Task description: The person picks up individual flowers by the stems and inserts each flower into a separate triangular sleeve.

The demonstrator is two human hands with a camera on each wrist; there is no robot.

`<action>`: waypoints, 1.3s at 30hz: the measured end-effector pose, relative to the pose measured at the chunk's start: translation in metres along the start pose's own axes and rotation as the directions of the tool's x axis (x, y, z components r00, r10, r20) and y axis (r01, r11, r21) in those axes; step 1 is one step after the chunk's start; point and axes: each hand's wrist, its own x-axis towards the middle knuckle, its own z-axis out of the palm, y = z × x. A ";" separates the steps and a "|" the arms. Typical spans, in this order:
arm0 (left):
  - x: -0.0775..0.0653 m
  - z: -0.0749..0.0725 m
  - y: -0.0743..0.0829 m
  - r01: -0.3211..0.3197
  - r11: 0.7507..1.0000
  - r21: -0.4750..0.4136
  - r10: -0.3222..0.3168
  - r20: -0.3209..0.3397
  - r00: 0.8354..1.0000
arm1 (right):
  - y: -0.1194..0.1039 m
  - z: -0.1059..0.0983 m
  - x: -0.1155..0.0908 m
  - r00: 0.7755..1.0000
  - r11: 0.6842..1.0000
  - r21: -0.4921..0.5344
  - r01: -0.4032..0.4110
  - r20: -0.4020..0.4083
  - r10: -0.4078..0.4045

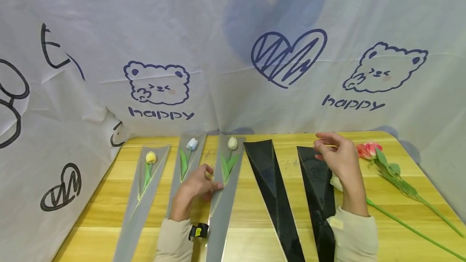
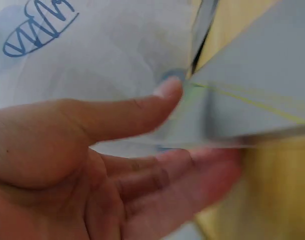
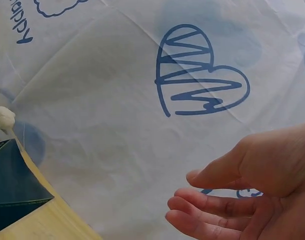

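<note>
My left hand [image 1: 196, 185] is at the left edge of a grey flower sleeve [image 1: 223, 213] that holds a white tulip [image 1: 232, 143]. In the left wrist view, its thumb and blurred fingers lie around the sleeve's edge [image 2: 262, 107]; whether they touch it I cannot tell. Over the upper part of the rightmost black sleeve [image 1: 309, 173] hovers my right hand [image 1: 340, 159], fingers loosely bent and holding nothing. A white flower [image 1: 336, 182] with a green stem [image 1: 407, 225] is partly hidden behind the right wrist.
To the left lie two more grey sleeves, with a pale blue tulip [image 1: 192, 144] and a yellow tulip [image 1: 151, 157]. Another black sleeve [image 1: 280, 213] lies mid-table. A pink flower [image 1: 369, 150] lies at the right. Printed white cloth [image 1: 218, 51] hangs behind the wooden table [image 1: 251, 233].
</note>
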 end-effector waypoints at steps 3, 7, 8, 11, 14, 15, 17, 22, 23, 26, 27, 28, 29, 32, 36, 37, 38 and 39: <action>-0.004 -0.006 0.009 -0.006 0.989 0.147 0.014 -0.058 0.998 | 0.001 -0.004 0.000 1.000 1.000 0.005 -0.004 0.008 0.004; -0.001 0.000 0.022 -0.101 0.981 0.163 0.116 -0.086 0.989 | 0.003 -0.010 0.000 1.000 1.000 0.016 -0.007 0.003 0.007; 0.002 0.005 0.025 -0.132 0.982 0.136 0.143 -0.074 0.987 | 0.003 -0.012 0.000 1.000 1.000 0.016 -0.008 -0.001 0.008; 0.013 0.028 0.033 -0.204 0.976 0.075 0.207 -0.035 0.978 | 0.006 -0.014 0.000 1.000 1.000 0.012 -0.017 -0.007 0.017; 0.028 0.056 0.045 -0.218 0.970 0.110 0.219 -0.002 0.976 | 0.009 -0.017 -0.001 1.000 1.000 -0.003 -0.025 -0.009 0.025; 0.033 0.065 0.050 -0.209 0.966 0.154 0.212 -0.008 0.977 | 0.010 -0.018 -0.001 1.000 1.000 -0.006 -0.024 -0.009 0.024; 0.041 0.080 0.059 -0.168 0.956 0.242 0.177 -0.016 0.984 | 0.013 -0.020 -0.003 1.000 1.000 -0.014 -0.019 -0.006 0.019; 0.052 0.102 0.071 -0.062 0.886 0.460 0.105 -0.068 0.992 | 0.029 -0.034 -0.011 1.000 0.999 -0.039 -0.021 0.017 0.021; 0.053 0.103 0.072 -0.049 0.873 0.485 0.094 -0.069 0.993 | 0.033 -0.040 -0.012 0.999 0.999 -0.044 -0.024 0.025 0.025; 0.060 0.106 0.076 -0.013 0.848 0.529 0.058 -0.070 0.996 | 0.043 -0.058 -0.013 0.999 0.994 -0.112 -0.012 0.037 0.016; 0.062 0.106 0.077 -0.007 0.847 0.532 0.046 -0.061 0.997 | 0.045 -0.063 -0.014 0.999 0.989 -0.146 -0.006 0.047 0.013; 0.063 0.105 0.078 -0.008 0.840 0.543 0.042 -0.050 0.998 | 0.047 -0.069 -0.014 0.998 0.985 -0.171 0.002 0.064 0.009; 0.065 0.103 0.079 -0.016 0.830 0.558 0.044 -0.038 0.998 | 0.049 -0.074 -0.014 0.997 0.980 -0.198 0.010 0.081 0.006; 0.068 0.098 0.078 -0.058 0.819 0.570 0.066 0.006 0.998 | 0.054 -0.089 -0.012 0.987 0.956 -0.291 0.026 0.157 0.021; 0.070 0.090 0.074 -0.085 0.853 0.515 0.078 0.036 0.996 | 0.062 -0.109 -0.006 0.945 0.902 -0.430 0.031 0.305 0.113; 0.070 0.089 0.072 -0.082 0.863 0.499 0.076 0.032 0.997 | 0.065 -0.113 -0.005 0.928 0.885 -0.465 0.030 0.342 0.149; 0.069 0.088 0.071 -0.074 0.877 0.475 0.073 0.021 0.997 | 0.068 -0.117 -0.004 0.908 0.869 -0.494 0.021 0.374 0.191; 0.069 0.087 0.069 -0.067 0.884 0.462 0.070 0.010 0.997 | 0.072 -0.121 -0.003 0.888 0.853 -0.522 0.014 0.399 0.229</action>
